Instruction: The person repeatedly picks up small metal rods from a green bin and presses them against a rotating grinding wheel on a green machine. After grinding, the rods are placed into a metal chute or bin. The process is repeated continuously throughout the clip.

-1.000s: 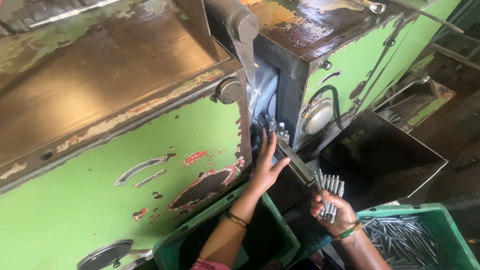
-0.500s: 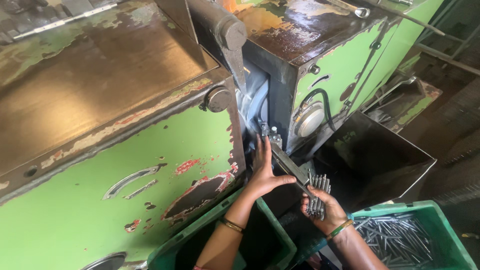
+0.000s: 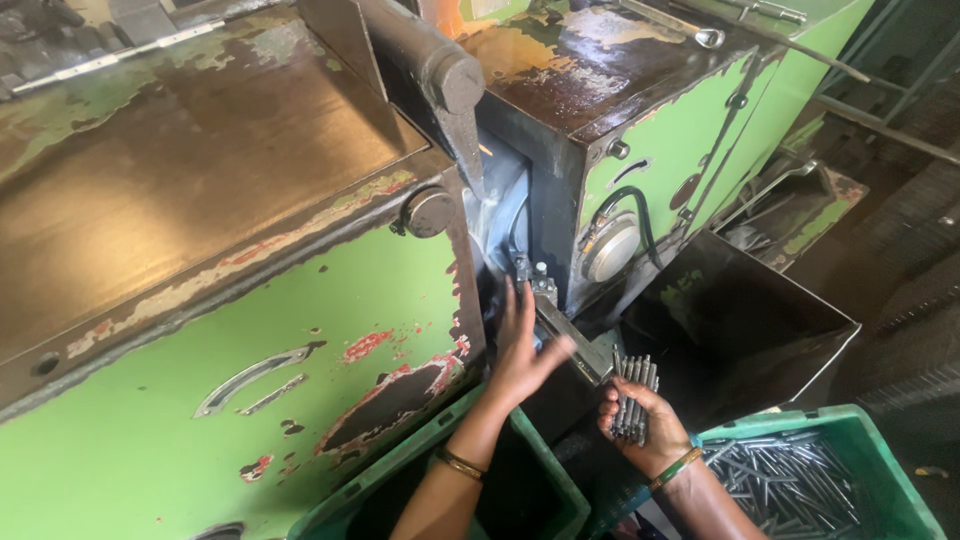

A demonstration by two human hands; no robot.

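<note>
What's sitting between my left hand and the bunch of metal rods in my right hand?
In the head view, the slanted metal guide rail runs between the left hand and the rods held in the right hand.

My left hand [image 3: 520, 350] lies in the gap between the two machine housings, touching the slanted metal chute [image 3: 570, 340] that runs down and to the right out of that gap. My right hand [image 3: 640, 425] sits just right of the chute's lower end, holding a bundle of metal rods [image 3: 632, 395] upright. The big housing [image 3: 230, 330] stands to my left, the smaller housing [image 3: 640, 110] behind and to the right. An open metal bin [image 3: 790, 330] stands right of the rods. One crate [image 3: 540, 490] lies under my left forearm; another crate [image 3: 860, 425], holding loose rods [image 3: 790, 480], lies under my right wrist.
</note>
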